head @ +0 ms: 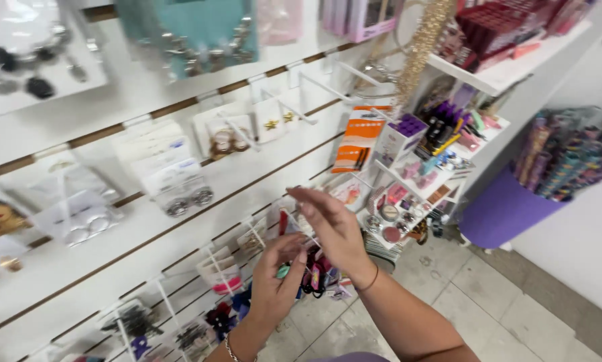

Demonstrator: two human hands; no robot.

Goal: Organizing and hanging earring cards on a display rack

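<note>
Left hand [274, 285] | pinches small packet [312, 273] | red-black, blurred

Both arms are bare, with a chain bracelet [230, 348] on the left wrist and a thin dark band [369, 280] on the right.

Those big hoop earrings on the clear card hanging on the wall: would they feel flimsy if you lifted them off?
The hoop earrings look thin, so probably light. Their clear card hangs from a wall hook, so it would likely swing if nudged. The rings may dangle and knock together, though blur hides how they are fastened.
</note>
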